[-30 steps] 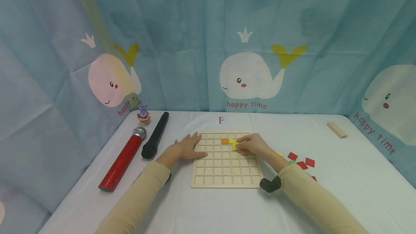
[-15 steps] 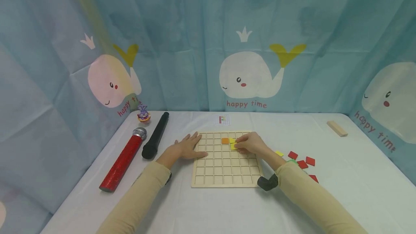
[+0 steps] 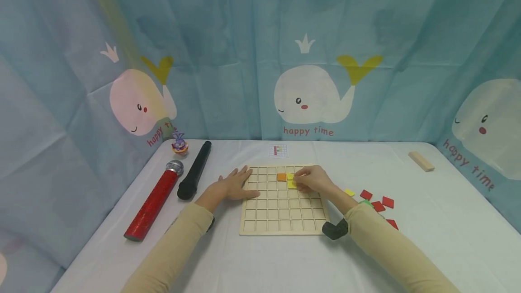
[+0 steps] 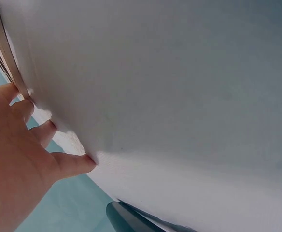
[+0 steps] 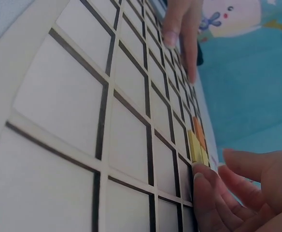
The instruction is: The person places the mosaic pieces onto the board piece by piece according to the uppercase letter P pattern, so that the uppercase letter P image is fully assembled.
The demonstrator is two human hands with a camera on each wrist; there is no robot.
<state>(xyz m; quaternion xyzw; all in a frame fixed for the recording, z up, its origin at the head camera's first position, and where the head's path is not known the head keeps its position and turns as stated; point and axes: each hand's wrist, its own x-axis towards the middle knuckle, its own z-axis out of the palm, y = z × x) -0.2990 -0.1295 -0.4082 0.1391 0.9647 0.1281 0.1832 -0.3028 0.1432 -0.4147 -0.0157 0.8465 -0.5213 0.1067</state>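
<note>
Well out to the left of the left hand, a red microphone [image 3: 152, 202] lies slantwise with its silver head pointing away from the person; past its head sits a small purple toy figure [image 3: 179, 143]; a black microphone [image 3: 195, 171] lies between these and the left hand, nearer to it. The left hand [image 3: 236, 183] rests palm down on the left edge of a wooden grid board [image 3: 284, 214], fingers spread and nearly straight, thumb reaching over the squares, holding nothing; beyond both hands and between them lies a small printed card [image 3: 278, 150]. On the board, between the hands, an orange tile [image 3: 281, 177] sits in a square; a far yellow tile [image 3: 290, 176] sits just beside it, towards the right hand; a near yellow tile [image 3: 291, 184] lies one row closer to the person. The right hand [image 3: 312, 179] has its fingers bent, tips touching the near yellow tile; whether they pinch it or only press it, I cannot tell. To the right of the right hand, a loose yellow tile [image 3: 349, 192], a partly hidden green tile [image 3: 367, 203] and several red tiles [image 3: 366, 194] lie scattered by the right sleeve; farther right and beyond lies a wooden block [image 3: 421, 161].
</note>
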